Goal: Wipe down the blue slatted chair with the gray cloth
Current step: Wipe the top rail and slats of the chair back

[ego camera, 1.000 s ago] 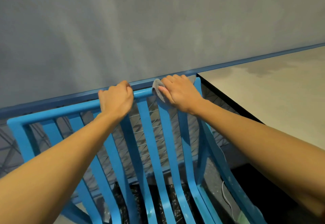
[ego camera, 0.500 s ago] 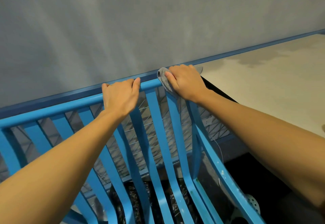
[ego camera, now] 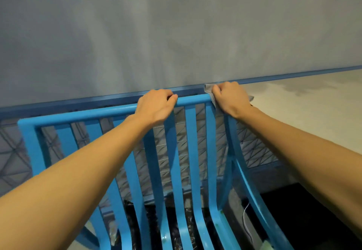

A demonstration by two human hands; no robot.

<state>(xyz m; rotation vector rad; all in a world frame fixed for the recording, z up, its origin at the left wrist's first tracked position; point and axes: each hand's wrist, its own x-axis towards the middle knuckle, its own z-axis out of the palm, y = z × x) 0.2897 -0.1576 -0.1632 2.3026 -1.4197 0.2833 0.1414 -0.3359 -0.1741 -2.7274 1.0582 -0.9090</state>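
The blue slatted chair (ego camera: 78,117) fills the lower half of the view, its top rail running left to right and its slats curving down toward me. My left hand (ego camera: 155,106) grips the top rail near its middle, fingers curled over it. My right hand (ego camera: 231,97) sits on the rail's right corner and holds the gray cloth (ego camera: 209,90) against it. Only small bits of the cloth show past my fingers and beside my wrist.
A gray wall (ego camera: 176,30) with a blue trim strip (ego camera: 293,75) stands just behind the chair. A beige tabletop (ego camera: 313,108) lies to the right. Wire mesh (ego camera: 176,151) shows through the slats, and a white cable (ego camera: 245,220) hangs at the lower right.
My right hand has slid the cloth to the right along the top rail to its corner. My left hand has closed its fingers round the rail again.
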